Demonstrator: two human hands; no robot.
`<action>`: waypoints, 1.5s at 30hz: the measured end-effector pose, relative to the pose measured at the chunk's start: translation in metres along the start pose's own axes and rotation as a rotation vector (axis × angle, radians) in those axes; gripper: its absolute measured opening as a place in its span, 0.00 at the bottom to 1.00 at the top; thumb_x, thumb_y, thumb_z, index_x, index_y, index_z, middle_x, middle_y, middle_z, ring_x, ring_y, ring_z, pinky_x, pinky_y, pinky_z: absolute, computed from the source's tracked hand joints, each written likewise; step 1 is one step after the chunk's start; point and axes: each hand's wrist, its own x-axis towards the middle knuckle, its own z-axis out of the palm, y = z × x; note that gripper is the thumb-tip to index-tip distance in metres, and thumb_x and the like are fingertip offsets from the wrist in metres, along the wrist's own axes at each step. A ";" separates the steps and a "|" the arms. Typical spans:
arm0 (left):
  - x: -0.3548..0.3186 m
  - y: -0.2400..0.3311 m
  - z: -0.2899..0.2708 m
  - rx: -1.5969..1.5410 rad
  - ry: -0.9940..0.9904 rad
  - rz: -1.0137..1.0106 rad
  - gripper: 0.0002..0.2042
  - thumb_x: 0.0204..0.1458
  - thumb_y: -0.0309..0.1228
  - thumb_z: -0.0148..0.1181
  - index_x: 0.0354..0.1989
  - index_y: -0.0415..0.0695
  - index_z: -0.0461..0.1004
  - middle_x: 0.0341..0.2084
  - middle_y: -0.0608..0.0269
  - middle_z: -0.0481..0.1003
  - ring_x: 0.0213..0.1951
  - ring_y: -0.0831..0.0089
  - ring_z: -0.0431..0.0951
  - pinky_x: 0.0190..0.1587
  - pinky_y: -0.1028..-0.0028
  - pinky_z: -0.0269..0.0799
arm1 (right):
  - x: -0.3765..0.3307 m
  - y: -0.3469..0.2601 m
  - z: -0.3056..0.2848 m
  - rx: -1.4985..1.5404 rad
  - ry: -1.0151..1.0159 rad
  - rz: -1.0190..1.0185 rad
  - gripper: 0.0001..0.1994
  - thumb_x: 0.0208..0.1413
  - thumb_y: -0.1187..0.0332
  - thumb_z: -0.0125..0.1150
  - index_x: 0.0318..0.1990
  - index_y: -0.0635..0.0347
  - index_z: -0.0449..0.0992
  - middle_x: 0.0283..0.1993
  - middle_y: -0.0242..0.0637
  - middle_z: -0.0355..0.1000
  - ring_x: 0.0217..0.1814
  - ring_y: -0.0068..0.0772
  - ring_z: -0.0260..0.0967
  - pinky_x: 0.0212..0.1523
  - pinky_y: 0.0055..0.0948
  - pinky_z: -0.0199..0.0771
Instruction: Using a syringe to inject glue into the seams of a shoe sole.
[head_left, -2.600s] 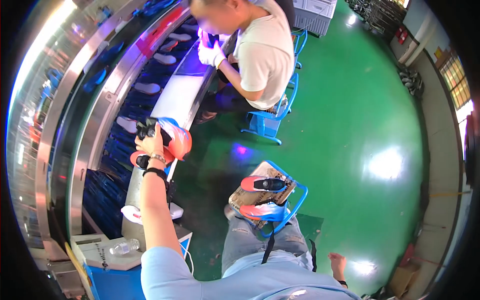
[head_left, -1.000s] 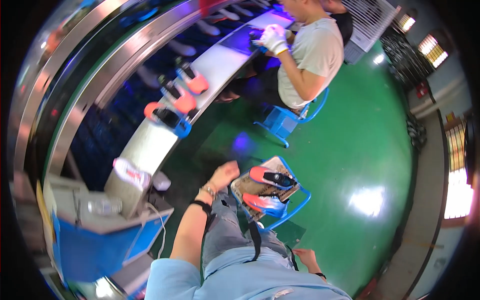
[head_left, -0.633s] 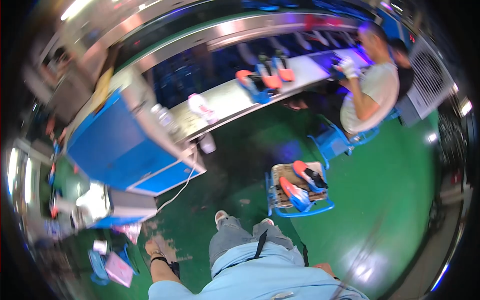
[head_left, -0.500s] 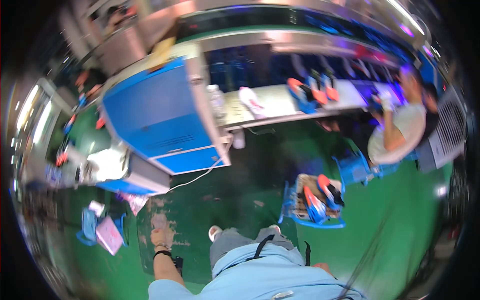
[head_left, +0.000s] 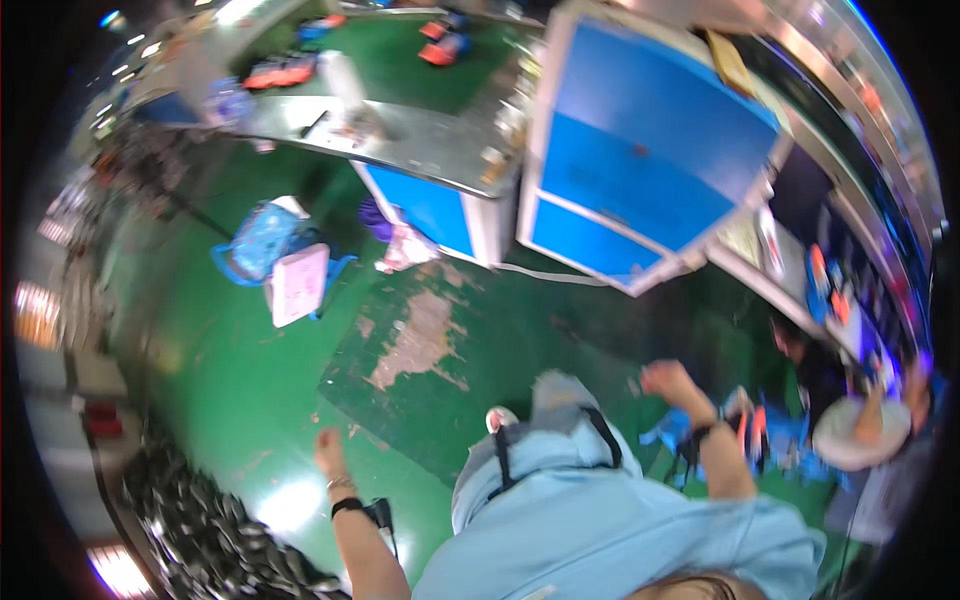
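Note:
My left hand (head_left: 330,455) hangs over the green floor at the lower left, a black band round its wrist. A dark device with a cable (head_left: 382,515) hangs beside that forearm. At the right, my right hand (head_left: 670,382) is held out ahead of my body over the dark floor mat (head_left: 550,340), also with a black band. Motion smears the fingers of both hands, so I cannot make out anything in them. Neither hand touches furniture. Nearest my right arm is a blue stool (head_left: 680,435) with orange and blue shoes (head_left: 752,435) by it.
A blue-panelled cabinet (head_left: 650,140) stands ahead, beside a metal-topped workbench (head_left: 430,150). Left of them is a blue chair (head_left: 262,240) with a pink box (head_left: 299,285). A seated person (head_left: 862,430) works at the shoe bench on the right. A dark heap (head_left: 215,530) lies lower left.
My view has swung left, so the cabinet and the shoe bench now appear farther right. My right hand has come up into plain sight. The left arm still hangs at my side.

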 end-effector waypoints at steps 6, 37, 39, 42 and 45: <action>0.009 -0.056 -0.104 -0.202 0.095 -0.416 0.17 0.52 0.31 0.47 0.51 0.42 0.63 0.45 0.58 0.69 0.49 0.66 0.68 0.50 0.63 0.62 | 0.162 -0.212 -0.039 -0.004 -0.006 0.057 0.14 0.53 0.60 0.53 0.30 0.64 0.75 0.27 0.34 0.75 0.30 0.22 0.71 0.35 0.22 0.69; 0.584 0.305 -0.168 -0.020 -0.290 -0.022 0.21 0.54 0.38 0.48 0.55 0.43 0.59 0.53 0.56 0.63 0.55 0.66 0.63 0.56 0.68 0.55 | 0.510 -0.596 0.089 0.053 -0.142 0.234 0.17 0.57 0.60 0.48 0.49 0.61 0.68 0.41 0.33 0.72 0.43 0.22 0.66 0.48 0.22 0.62; 0.634 0.343 -0.152 -0.033 -0.316 0.065 0.21 0.55 0.37 0.48 0.55 0.42 0.60 0.53 0.56 0.64 0.54 0.66 0.64 0.56 0.69 0.56 | 0.537 -0.622 0.073 0.059 -0.036 0.172 0.15 0.58 0.64 0.47 0.49 0.62 0.68 0.40 0.35 0.72 0.45 0.23 0.67 0.51 0.23 0.62; 0.666 0.377 -0.111 -0.043 -0.354 0.110 0.20 0.55 0.35 0.49 0.54 0.41 0.60 0.51 0.57 0.65 0.52 0.67 0.65 0.54 0.70 0.58 | 0.575 -0.634 0.067 0.153 0.114 0.019 0.13 0.58 0.65 0.47 0.44 0.63 0.71 0.38 0.35 0.72 0.44 0.22 0.67 0.50 0.22 0.63; 0.683 0.377 -0.077 -0.011 -0.520 0.147 0.19 0.55 0.33 0.49 0.53 0.39 0.60 0.48 0.58 0.66 0.50 0.69 0.66 0.51 0.71 0.63 | 0.622 -0.638 0.081 0.349 0.201 -0.126 0.12 0.58 0.65 0.48 0.41 0.64 0.72 0.34 0.34 0.72 0.40 0.21 0.68 0.45 0.22 0.66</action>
